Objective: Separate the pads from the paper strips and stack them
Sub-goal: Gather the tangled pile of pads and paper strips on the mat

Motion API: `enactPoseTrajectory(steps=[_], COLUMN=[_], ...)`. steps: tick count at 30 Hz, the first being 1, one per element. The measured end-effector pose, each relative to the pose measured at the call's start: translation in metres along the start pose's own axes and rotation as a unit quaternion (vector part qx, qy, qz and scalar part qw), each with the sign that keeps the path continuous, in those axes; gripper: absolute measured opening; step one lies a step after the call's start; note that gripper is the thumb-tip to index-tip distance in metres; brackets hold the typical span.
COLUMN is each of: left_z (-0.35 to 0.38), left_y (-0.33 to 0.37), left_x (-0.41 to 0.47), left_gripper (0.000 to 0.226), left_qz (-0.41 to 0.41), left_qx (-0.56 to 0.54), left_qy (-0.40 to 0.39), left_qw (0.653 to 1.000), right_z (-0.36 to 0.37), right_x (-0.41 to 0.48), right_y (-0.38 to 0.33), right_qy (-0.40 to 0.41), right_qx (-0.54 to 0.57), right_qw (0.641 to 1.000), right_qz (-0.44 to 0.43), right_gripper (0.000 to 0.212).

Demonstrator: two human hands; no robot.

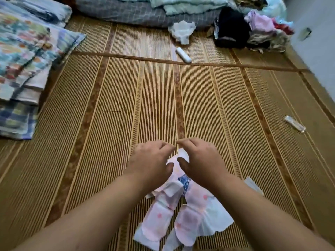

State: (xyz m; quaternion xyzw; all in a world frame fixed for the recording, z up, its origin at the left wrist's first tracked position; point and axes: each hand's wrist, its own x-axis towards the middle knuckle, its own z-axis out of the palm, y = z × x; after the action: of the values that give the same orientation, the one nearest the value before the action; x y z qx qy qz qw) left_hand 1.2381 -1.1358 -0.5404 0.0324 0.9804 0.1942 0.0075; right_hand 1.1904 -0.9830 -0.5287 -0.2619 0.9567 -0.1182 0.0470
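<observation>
Several pink-and-white pads lie in a loose pile on the woven mat [108, 124] near me. One long pad [157, 220] lies on the left and another pad [188, 223] on the right over a white wrapper sheet [217, 220]. A blue printed scrap [184, 182] shows in the pile's middle. My left hand [152, 160] and my right hand [203, 160] hover side by side over the pile's far end. Their fingers are bent, their fingertips almost meet, and their thumbs stand apart. A pale pad end [175, 169] shows between the thumbs. Neither hand visibly grips anything.
A white paper strip [253, 185] lies just right of my right forearm. A clear wrapper [294, 124] sits at the mat's right. A white stick-shaped object [183, 54] and crumpled white cloth [183, 30] lie far back. Folded blankets [27, 60] are left, a clothes heap [253, 28] back right.
</observation>
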Motion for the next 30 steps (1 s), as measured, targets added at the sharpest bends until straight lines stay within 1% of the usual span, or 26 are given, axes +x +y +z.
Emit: enactPoseTrajectory(steps=[5, 10, 14, 22, 26, 30], left_z=[0.078, 0.117, 0.117, 0.081, 0.078, 0.083], left_y=[-0.027, -0.036, -0.021, 0.023, 0.030, 0.032], left_x=[0.009, 0.004, -0.019, -0.116, -0.165, -0.208], left_gripper=[0.047, 0.046, 0.047, 0.047, 0.047, 0.050], left_qz=[0.008, 0.015, 0.032, 0.049, 0.044, 0.042], left_qx=[0.013, 0.018, 0.020, 0.047, 0.065, 0.083], left_qy=[0.048, 0.103, 0.120, 0.174, 0.171, 0.155], left_qw=[0.999, 0.994, 0.992, 0.982, 0.982, 0.983], right_z=[0.074, 0.110, 0.109, 0.071, 0.069, 0.071], right_x=[0.010, -0.001, -0.030, -0.127, -0.173, -0.213], right_y=[0.027, 0.039, 0.032, -0.003, -0.015, -0.021], right_qy=[0.039, 0.092, 0.121, 0.185, 0.204, 0.200], right_qx=[-0.005, -0.009, -0.026, -0.028, -0.029, -0.041], right_qw=[0.999, 0.996, 0.992, 0.981, 0.977, 0.978], right_qz=[-0.009, -0.018, -0.028, -0.049, -0.049, -0.039], right_gripper=[0.054, 0.055, 0.053, 0.048, 0.046, 0.046])
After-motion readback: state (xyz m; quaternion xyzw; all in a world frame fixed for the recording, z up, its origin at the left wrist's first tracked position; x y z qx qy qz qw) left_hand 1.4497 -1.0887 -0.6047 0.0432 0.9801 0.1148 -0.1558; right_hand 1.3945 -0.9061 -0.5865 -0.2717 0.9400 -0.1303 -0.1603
